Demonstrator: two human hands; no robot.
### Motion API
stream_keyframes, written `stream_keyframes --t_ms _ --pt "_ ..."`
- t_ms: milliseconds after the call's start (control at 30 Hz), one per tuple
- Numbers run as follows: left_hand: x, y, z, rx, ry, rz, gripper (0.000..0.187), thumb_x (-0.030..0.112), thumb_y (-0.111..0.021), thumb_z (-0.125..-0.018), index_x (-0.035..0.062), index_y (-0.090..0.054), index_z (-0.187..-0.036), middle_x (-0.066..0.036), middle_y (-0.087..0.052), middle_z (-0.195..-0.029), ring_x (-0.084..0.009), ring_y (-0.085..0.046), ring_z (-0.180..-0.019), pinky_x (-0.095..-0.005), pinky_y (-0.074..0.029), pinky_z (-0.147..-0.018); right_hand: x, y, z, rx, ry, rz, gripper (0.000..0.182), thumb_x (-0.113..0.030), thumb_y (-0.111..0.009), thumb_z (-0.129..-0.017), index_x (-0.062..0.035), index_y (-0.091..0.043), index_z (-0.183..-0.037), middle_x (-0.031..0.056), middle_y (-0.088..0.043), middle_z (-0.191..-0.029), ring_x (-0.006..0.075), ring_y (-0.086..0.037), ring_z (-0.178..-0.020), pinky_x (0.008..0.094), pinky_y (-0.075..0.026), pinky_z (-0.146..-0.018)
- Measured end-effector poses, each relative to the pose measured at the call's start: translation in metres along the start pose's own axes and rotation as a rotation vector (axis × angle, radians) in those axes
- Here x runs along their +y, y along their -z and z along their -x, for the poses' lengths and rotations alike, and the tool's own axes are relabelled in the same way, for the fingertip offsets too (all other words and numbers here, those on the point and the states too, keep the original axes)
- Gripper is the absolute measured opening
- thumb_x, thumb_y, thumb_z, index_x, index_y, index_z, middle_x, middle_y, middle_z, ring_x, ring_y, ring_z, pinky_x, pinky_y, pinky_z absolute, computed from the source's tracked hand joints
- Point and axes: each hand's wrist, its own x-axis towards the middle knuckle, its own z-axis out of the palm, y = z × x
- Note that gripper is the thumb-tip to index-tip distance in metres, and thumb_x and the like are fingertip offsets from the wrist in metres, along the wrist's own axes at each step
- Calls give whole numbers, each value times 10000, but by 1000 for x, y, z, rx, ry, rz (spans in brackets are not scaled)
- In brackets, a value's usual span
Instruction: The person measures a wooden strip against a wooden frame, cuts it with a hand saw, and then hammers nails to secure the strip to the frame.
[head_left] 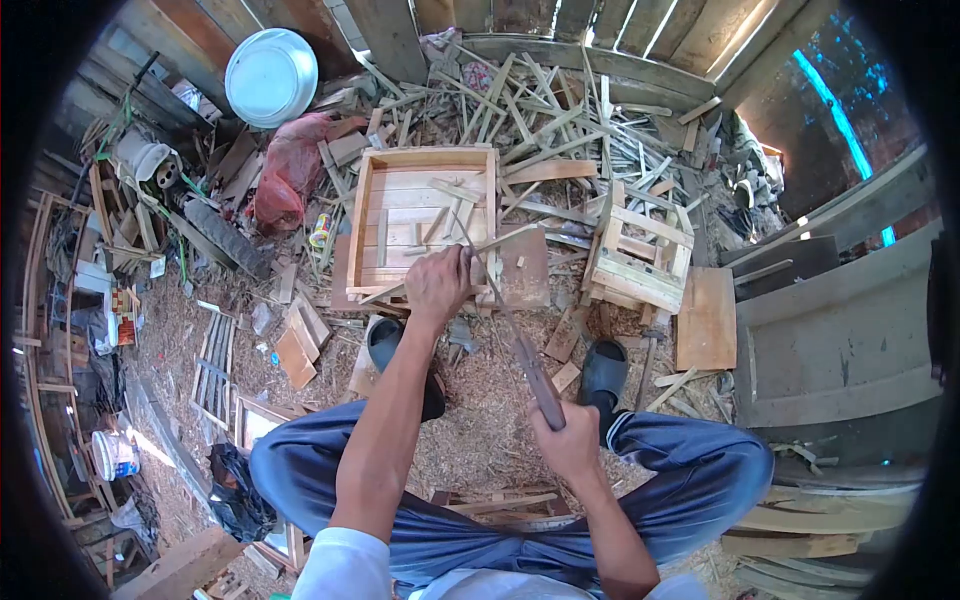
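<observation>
My left hand point(438, 284) is closed round a thin wooden strip point(510, 239) at the front right corner of a shallow wooden box frame point(365, 215). In my right hand point(568, 437) is the wooden handle of a long, thin-bladed tool point(530, 365), probably a saw. Its blade runs up and left, passing just right of my left hand and across the strip. Several short wood pieces lie inside the box frame. The fingertips of my left hand are partly hidden.
A small wooden stool point(640, 255) stands right of the box frame. Behind lies a pile of wood strips point(540, 110). A red plastic bag point(288, 170) and a white basin point(271, 78) are at upper left. A flat board point(706, 318) lies right of the stool.
</observation>
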Motion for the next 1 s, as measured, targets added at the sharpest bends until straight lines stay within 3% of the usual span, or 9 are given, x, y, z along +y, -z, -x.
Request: stream_keyframes --t_ms 33,267,467,533,600,633,867,933,1000 --pt "0 -2 1 59 -28 -23 280 287 -543 -964 89 -615 -778 -135 -603 -622 -323 -609 -584 -433 -480 -577 -2 0 2 13 5 32 231 -177 -675 -810 37 -661 -726 203 -510 -517 273 -615 -466 378 -441 -485" --pt "-4 -1 2 90 -73 44 245 259 -535 -957 85 -616 -805 -140 -620 -673 -333 -613 -616 -438 -488 -609 -11 -39 -47 3 128 150 247 -206 -665 -829 30 -675 -755 229 -570 -589 384 -626 -548 407 -463 -502" --pt "-3 -3 6 -3 -25 48 162 219 -559 -905 84 -648 -918 -162 -623 -711 -364 -607 -651 -453 -469 -611 -6 -28 -18 4 71 43 273 -216 -661 -850 35 -662 -742 223 -569 -572 383 -623 -543 426 -461 -511" --pt "-3 -2 3 32 -51 46 151 209 -563 -903 86 -647 -925 -159 -618 -705 -359 -606 -651 -454 -467 -609 -13 -40 -45 -13 16 67 271 -208 -658 -851 38 -660 -737 221 -561 -560 377 -622 -530 426 -457 -505" --pt "-3 -1 2 56 -70 45 191 240 -542 -934 86 -629 -863 -151 -610 -679 -351 -605 -631 -454 -471 -594 -9 -51 -66 10 125 85 277 -207 -658 -851 42 -657 -729 219 -557 -552 369 -622 -515 422 -452 -494" --pt "-2 -1 0 85 -88 49 264 270 -520 -965 86 -611 -801 -143 -603 -652 -343 -604 -611 -453 -475 -579 -11 -46 -61 15 135 27 274 -200 -659 -846 45 -656 -723 210 -554 -543 339 -628 -503 412 -449 -495" --pt "-1 -1 -1 41 -46 39 230 243 -523 -966 81 -619 -833 -153 -621 -700 -350 -604 -634 -451 -466 -598 8 -23 -17 -16 -26 46 284 -194 -664 -843 47 -645 -694 168 -522 -498 219 -601 -447 366 -425 -471" --pt "0 -3 -5 99 -77 16 304 278 -514 -980 88 -597 -758 -130 -609 -646 -319 -605 -601 -432 -468 -582 4 -18 -24 -5 -36 31 259 -197 -665 -818 23 -656 -681 219 -534 -527 389 -613 -520 426 -458 -505" --pt "7 -4 -1 97 -72 18 304 275 -513 -981 87 -596 -757 -130 -609 -646 -318 -607 -602 -432 -468 -585 6 -3 -17 -38 -62 41 250 -195 -666 -816 22 -660 -692 219 -545 -538 389 -619 -531 421 -463 -506"
